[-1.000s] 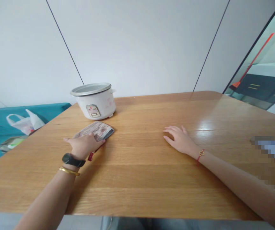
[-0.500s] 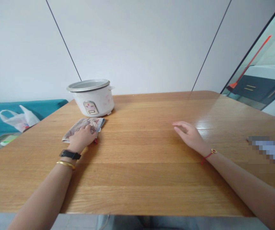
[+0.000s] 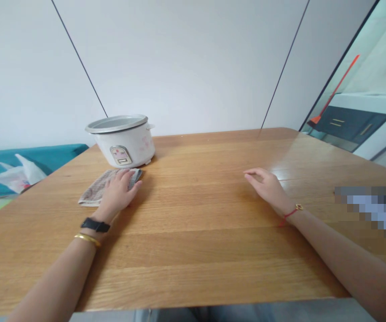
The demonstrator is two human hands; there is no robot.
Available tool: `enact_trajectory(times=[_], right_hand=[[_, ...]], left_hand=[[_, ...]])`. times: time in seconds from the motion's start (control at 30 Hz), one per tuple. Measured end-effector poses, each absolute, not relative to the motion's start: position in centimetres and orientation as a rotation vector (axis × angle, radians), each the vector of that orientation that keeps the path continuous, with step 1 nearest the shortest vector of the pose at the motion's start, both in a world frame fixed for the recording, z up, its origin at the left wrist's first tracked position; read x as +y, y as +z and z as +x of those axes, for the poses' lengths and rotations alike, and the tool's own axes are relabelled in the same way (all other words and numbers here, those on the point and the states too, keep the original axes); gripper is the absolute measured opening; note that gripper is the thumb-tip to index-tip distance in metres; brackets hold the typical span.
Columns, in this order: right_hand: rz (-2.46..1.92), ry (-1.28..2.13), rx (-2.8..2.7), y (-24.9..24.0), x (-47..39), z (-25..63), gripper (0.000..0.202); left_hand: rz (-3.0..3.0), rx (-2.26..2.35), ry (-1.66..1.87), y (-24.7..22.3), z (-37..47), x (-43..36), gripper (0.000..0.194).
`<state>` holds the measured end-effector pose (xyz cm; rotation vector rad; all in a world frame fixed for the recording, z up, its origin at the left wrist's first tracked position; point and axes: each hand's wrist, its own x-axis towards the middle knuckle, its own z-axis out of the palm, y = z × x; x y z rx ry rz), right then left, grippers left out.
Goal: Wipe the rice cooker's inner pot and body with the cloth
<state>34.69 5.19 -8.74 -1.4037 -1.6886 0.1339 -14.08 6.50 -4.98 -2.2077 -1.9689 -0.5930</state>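
Patterned cloth [image 3: 94,191] flat on table [image 3: 193,255], directly under left hand [image 3: 117,193], just in front of rice cooker [image 3: 126,145]. Fingers there spread. Right hand [image 3: 269,188] well apart from cloth, fingers curved toward thumb; cannot tell whether tips meet.

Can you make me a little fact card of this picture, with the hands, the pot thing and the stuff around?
Left hand: spread over a patterned cloth
Right hand: fingers bent, no object seen in it
Cooker: white, grey rim, just beyond the cloth
Table: wooden, under cooker and cloth
Left background: white plastic bag, teal sofa
Right background: red long-handled broom
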Motion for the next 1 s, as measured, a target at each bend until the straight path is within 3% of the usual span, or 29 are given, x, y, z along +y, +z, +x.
enact_trajectory(times=[0.1,0.23,0.5,1.0], right_hand=[[-1.495,0.175,-1.536,-8.6,5.1,34.6,0.04],[-1.561,0.041,-1.504,-8.8,4.7,33.8,0.054],[-1.472,0.227,-1.741,-10.2,4.7,33.2,0.041],[-1.52,0.356,-1.769,-10.0,4.6,33.1,0.04]], left_hand=[[-2.506,-1.694,-0.678,-5.7,-13.2,6.6,0.05],[-2.702,-1.642,-0.682,-6.6,-11.9,6.3,0.051],[-2.826,-1.684,-0.582,-6.9,-11.7,6.3,0.055],[-2.849,-1.629,-0.493,-7.6,-12.0,6.6,0.059]])
